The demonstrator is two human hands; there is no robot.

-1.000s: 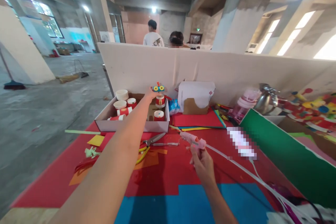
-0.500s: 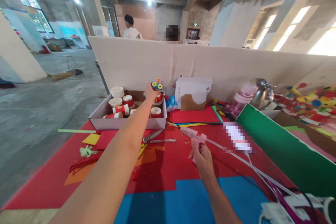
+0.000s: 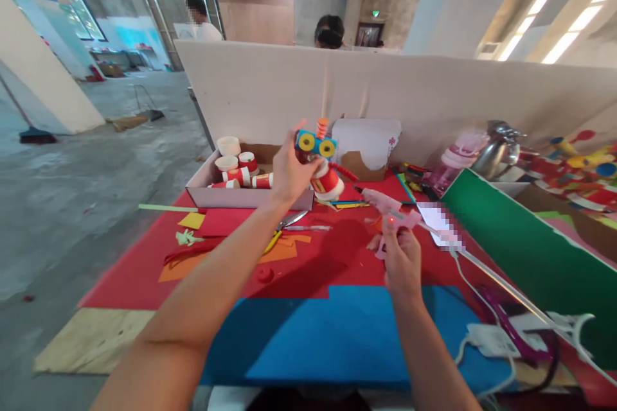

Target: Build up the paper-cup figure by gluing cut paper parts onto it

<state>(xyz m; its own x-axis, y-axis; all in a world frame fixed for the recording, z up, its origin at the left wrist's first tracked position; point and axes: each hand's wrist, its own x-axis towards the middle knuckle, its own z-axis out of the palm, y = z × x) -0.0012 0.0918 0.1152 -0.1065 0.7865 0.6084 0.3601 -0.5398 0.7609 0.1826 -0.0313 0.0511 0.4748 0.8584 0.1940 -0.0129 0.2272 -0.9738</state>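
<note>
My left hand [image 3: 291, 173] is closed round a paper-cup robot figure [image 3: 328, 182]. It has a blue head with two yellow round eyes, an orange coil on top, a red-and-white cup body and a fuzzy red arm sticking out to the right. My fingers cover part of its left side. In my right hand [image 3: 403, 260] is a pink hot glue gun [image 3: 385, 202], with its red light on. The nozzle points up and left, just below and right of the figure, apart from it.
Behind my left hand stands a shallow box [image 3: 250, 199] of paper cups. Scissors [image 3: 292, 221], a pen [image 3: 308, 228] and orange paper [image 3: 183, 268] lie on the red sheet. A green-sided box [image 3: 525, 237], a pink bottle [image 3: 460, 157] and a power strip [image 3: 501, 337] are at right.
My left hand has brought the figure from over the cup box rightward and closer, so its cup body now shows. The glue gun stays in my right hand. The camera view has shifted.
</note>
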